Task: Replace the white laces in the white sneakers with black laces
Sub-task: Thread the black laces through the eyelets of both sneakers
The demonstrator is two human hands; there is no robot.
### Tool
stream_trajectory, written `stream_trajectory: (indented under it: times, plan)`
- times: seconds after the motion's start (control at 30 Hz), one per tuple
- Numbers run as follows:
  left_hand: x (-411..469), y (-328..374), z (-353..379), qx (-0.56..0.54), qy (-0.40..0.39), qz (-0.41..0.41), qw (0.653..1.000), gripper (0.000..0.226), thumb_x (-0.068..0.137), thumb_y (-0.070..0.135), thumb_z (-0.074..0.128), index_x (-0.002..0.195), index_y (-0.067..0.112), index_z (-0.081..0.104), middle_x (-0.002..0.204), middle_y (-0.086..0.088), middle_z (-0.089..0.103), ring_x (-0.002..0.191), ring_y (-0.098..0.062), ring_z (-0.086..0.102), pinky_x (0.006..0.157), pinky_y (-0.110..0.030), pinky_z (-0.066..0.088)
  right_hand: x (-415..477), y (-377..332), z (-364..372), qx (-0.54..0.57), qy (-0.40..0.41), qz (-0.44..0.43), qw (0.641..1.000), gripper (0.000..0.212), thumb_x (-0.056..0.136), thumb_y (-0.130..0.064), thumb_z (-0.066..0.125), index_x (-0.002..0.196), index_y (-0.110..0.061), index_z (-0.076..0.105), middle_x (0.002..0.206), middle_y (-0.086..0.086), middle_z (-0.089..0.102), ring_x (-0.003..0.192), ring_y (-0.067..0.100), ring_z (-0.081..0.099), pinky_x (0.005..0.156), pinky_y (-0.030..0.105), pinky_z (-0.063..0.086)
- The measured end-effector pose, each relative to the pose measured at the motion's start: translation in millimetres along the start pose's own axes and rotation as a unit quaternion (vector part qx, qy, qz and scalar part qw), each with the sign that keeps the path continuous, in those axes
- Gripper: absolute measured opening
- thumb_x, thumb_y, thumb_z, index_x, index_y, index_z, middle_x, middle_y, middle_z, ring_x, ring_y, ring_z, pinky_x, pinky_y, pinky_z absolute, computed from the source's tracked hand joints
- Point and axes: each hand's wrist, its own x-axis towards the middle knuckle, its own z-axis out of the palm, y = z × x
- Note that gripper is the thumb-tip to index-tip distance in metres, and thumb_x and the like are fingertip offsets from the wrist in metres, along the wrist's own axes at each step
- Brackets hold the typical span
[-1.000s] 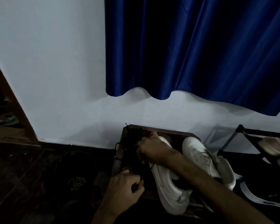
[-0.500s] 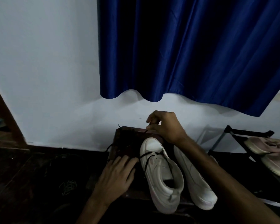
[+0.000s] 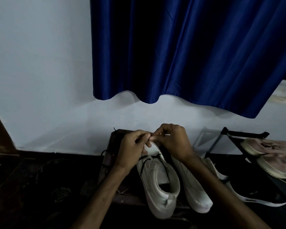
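Lacing is under way. The left hand [image 3: 132, 146] and right hand [image 3: 172, 141] meet above the toe of one sneaker [image 3: 160, 187] on the dark tabletop [image 3: 109, 162], each grip pinched on the black lace [image 3: 143, 164] crossing its lowest eyelets. Next probably comes steering the tip into another eyelet.

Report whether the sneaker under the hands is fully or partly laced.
Partly: the black lace crosses the sneaker only near its toe; the rest is bare.

Deep blue curtain [image 3: 188, 47], pale grey-white wall [image 3: 40, 80], white sneakers [image 3: 157, 184], black lace [image 3: 143, 166], pinkish shoes [image 3: 271, 147] on a black rack [image 3: 220, 141].
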Motion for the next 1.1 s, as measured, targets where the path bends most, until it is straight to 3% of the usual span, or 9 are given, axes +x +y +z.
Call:
stream_trajectory:
  times: [0.07,0.17,0.3,0.4,0.57,0.73,0.87,1.0,1.1]
  plan:
    - [-1,-8,3,-0.001,-0.008,-0.037,0.999,0.027,0.096,0.017,0.060,0.071,0.022,0.070,0.057,0.007,0.059,0.049,-0.004,0.050,0.053,-0.020,0.042,-6,7,-4,-0.008,0.011,0.011,1.000,0.014,0.070,-0.026,0.085,0.069,-0.020,0.072,0.063,-0.005,0.069,0.060,0.013,0.063,0.061,0.033,0.051]
    - [-4,-22,9,0.036,-0.007,-0.056,0.998,0.017,0.090,0.016,0.067,0.076,0.017,0.074,0.067,0.006,0.069,0.068,-0.004,0.064,0.068,-0.019,0.049,-18,19,-12,-0.097,-0.014,0.030,0.995,0.016,0.080,-0.037,0.076,0.082,-0.022,0.072,0.074,-0.008,0.071,0.068,0.009,0.064,0.069,0.035,0.053]
    - [-7,-34,22,0.094,0.014,-0.056,0.994,0.009,0.085,0.014,0.071,0.079,0.017,0.077,0.075,0.007,0.073,0.075,-0.004,0.068,0.073,-0.028,0.055,-39,21,-16,-0.190,-0.166,0.130,0.959,0.046,0.077,-0.067,0.062,0.097,-0.026,0.066,0.088,-0.009,0.068,0.083,0.007,0.062,0.075,0.030,0.053]
    - [-12,-37,34,0.136,0.012,-0.050,0.989,0.007,0.083,0.017,0.073,0.079,0.014,0.077,0.074,0.005,0.074,0.073,-0.004,0.068,0.072,-0.029,0.055,-47,19,-17,-0.192,-0.184,0.140,0.954,0.032,0.090,-0.050,0.060,0.105,-0.023,0.071,0.098,-0.005,0.071,0.094,0.011,0.064,0.081,0.028,0.050]
    - [-17,-43,44,0.174,0.038,-0.047,0.983,0.012,0.082,0.024,0.074,0.075,0.014,0.075,0.071,0.006,0.072,0.068,-0.001,0.066,0.068,-0.028,0.054,-52,30,-16,-0.224,-0.144,0.123,0.956,0.027,0.097,-0.027,0.050,0.101,-0.013,0.073,0.095,0.007,0.073,0.092,0.021,0.064,0.080,0.034,0.045]
    - [-17,-41,47,0.219,0.030,-0.047,0.974,0.017,0.086,0.026,0.071,0.075,0.013,0.073,0.068,0.006,0.068,0.058,0.005,0.057,0.056,-0.007,0.038,-46,39,-18,-0.200,-0.144,0.151,0.957,0.025,0.097,-0.028,0.052,0.103,-0.018,0.074,0.098,0.004,0.073,0.094,0.016,0.064,0.075,0.022,0.042]
    - [-18,-47,54,0.264,0.051,-0.046,0.962,0.022,0.090,0.034,0.064,0.081,0.015,0.071,0.081,0.003,0.071,0.076,-0.008,0.065,0.066,-0.026,0.050,-45,42,-19,-0.173,-0.153,0.155,0.961,0.024,0.096,-0.025,0.053,0.105,-0.017,0.074,0.099,0.004,0.073,0.088,0.013,0.063,0.063,0.010,0.038]
    - [-17,-49,59,0.284,0.072,-0.068,0.954,0.027,0.091,0.041,0.061,0.083,0.018,0.070,0.085,0.004,0.071,0.081,-0.012,0.066,0.069,-0.033,0.052,-46,42,-19,-0.163,-0.144,0.162,0.963,0.026,0.096,-0.031,0.053,0.101,-0.015,0.074,0.095,0.008,0.073,0.091,0.017,0.065,0.080,0.027,0.046]
    - [-17,-50,60,0.291,0.075,-0.079,0.951,0.027,0.090,0.044,0.060,0.085,0.020,0.070,0.087,0.005,0.071,0.084,-0.012,0.066,0.070,-0.032,0.051,-47,45,-17,-0.160,-0.141,0.162,0.963,0.026,0.096,-0.030,0.054,0.099,-0.013,0.074,0.093,0.010,0.072,0.091,0.019,0.066,0.082,0.033,0.049]
